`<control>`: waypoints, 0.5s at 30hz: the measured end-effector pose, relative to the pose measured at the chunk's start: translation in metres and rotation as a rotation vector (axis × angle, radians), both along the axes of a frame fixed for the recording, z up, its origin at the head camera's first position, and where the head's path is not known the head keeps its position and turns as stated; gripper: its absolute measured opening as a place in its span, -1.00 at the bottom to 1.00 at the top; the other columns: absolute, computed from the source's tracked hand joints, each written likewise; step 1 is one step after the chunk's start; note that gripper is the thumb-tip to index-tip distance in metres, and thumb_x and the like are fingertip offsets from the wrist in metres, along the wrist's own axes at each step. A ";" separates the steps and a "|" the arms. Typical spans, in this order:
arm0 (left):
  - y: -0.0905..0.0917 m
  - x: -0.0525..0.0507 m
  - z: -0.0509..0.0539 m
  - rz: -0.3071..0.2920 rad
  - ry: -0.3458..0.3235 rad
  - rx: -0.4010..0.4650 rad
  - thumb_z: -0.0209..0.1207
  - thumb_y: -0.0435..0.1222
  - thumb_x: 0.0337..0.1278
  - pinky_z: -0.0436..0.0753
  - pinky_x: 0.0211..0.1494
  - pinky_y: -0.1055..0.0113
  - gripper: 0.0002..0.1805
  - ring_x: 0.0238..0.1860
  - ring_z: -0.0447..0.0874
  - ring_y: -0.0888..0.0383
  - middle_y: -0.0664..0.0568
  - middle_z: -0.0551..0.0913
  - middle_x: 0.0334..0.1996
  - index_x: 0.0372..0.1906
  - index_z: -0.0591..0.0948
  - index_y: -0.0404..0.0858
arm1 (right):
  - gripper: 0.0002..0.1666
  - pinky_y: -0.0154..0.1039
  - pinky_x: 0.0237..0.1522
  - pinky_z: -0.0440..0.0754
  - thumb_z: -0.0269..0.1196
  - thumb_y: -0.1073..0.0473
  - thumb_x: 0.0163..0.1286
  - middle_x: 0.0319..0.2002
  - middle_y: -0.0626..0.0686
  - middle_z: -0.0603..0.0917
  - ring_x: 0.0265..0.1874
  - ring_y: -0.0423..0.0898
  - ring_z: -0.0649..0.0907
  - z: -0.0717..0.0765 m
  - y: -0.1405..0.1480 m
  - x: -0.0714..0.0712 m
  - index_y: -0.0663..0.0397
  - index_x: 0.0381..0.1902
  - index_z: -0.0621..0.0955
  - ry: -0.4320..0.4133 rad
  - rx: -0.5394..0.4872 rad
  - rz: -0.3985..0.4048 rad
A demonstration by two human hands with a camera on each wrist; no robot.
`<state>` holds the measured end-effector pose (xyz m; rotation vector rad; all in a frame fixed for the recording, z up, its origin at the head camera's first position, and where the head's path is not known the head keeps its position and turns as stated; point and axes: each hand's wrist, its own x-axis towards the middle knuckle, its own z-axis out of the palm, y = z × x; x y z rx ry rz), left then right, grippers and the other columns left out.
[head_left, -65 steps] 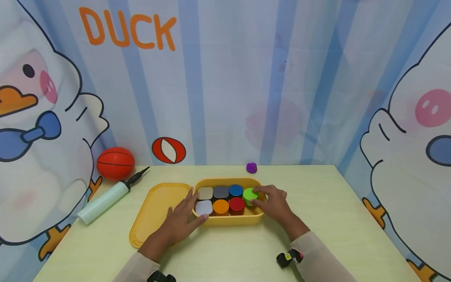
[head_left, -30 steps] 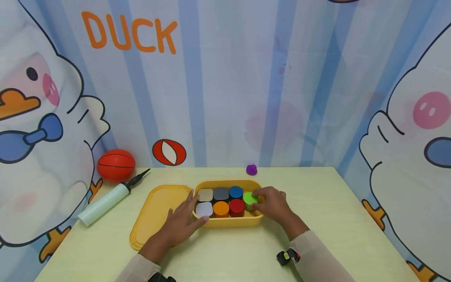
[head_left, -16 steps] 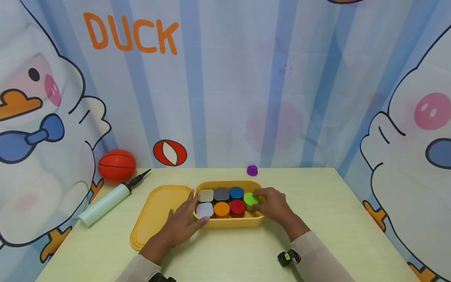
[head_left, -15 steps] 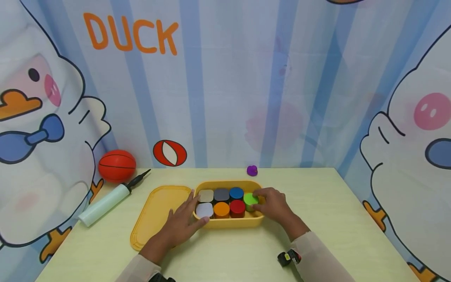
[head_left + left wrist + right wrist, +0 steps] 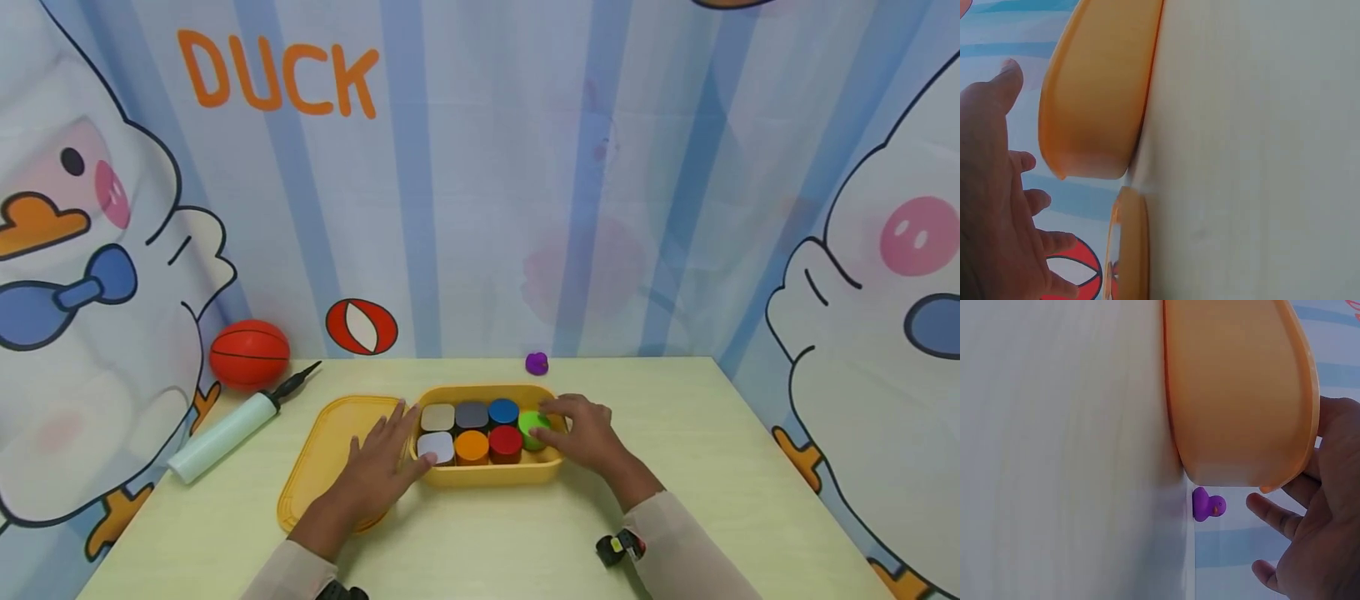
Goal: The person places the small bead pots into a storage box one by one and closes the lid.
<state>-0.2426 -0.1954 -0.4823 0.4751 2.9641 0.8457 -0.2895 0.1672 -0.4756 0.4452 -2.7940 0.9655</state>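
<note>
A yellow rectangular box [image 5: 495, 477] with rounded corners holds two rows of small pots with beige, grey, blue, white, orange and red [image 5: 506, 442] tops. At its right end sits a round lime-green pot [image 5: 531, 423]. My right hand [image 5: 592, 433] hovers over that end, thumb and index finger parted by the green top; whether they touch it is hard to tell. In the right wrist view some fingers reach behind the box's rim. My left hand [image 5: 372, 471], fingers straight and spread, is beside the left end; the left wrist view shows it apart from the box wall [image 5: 1097, 94].
A yellow lid [image 5: 315, 462] lies left of the box, partly under my left hand. Further left are a pale green hand pump [image 5: 225, 433] and a red ball [image 5: 250, 355]. A small purple rubber duck [image 5: 1207, 505] stands at the table's back edge.
The green pot has gone down into the box's right end. My right thumb and index finger have since lifted and loosened from it. My left hand has drawn slightly left, away from the rim.
</note>
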 end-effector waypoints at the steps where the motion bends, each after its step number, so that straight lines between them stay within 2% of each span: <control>1: -0.002 0.000 0.001 0.009 -0.008 -0.001 -0.02 0.38 0.58 -0.27 0.58 -0.73 -0.01 0.80 -0.10 -0.40 -0.05 -0.16 0.85 0.84 -0.06 0.08 | -0.45 0.43 0.37 0.26 0.50 -0.05 0.45 0.34 0.20 0.74 0.46 0.28 0.58 0.000 0.000 0.000 0.08 0.29 0.77 0.007 -0.003 0.004; 6: -0.011 -0.002 0.008 0.063 -0.008 -0.033 -0.06 0.41 0.58 -0.27 0.58 -0.73 -0.01 0.79 -0.10 -0.42 -0.07 -0.21 0.84 0.84 -0.06 0.08 | -0.46 0.50 0.40 0.20 0.48 -0.06 0.47 0.42 0.17 0.70 0.51 0.26 0.53 0.005 -0.004 0.001 0.12 0.27 0.77 0.050 -0.023 -0.001; 10: -0.019 -0.004 0.013 0.104 -0.009 -0.051 -0.08 0.42 0.57 -0.27 0.58 -0.74 0.00 0.78 -0.11 -0.47 -0.12 -0.21 0.84 0.84 -0.03 0.04 | -0.43 0.54 0.45 0.12 0.47 -0.05 0.47 0.57 0.15 0.56 0.60 0.26 0.43 0.008 -0.011 0.004 0.14 0.30 0.75 0.081 -0.038 -0.007; 15: -0.035 -0.002 0.015 0.149 -0.032 -0.066 -0.10 0.45 0.55 -0.25 0.55 -0.77 0.03 0.76 -0.13 -0.51 -0.19 -0.20 0.83 0.83 0.03 -0.04 | -0.37 0.55 0.50 0.05 0.48 -0.06 0.45 0.67 0.14 0.42 0.66 0.27 0.32 0.010 -0.027 0.008 0.08 0.38 0.71 0.107 -0.041 0.011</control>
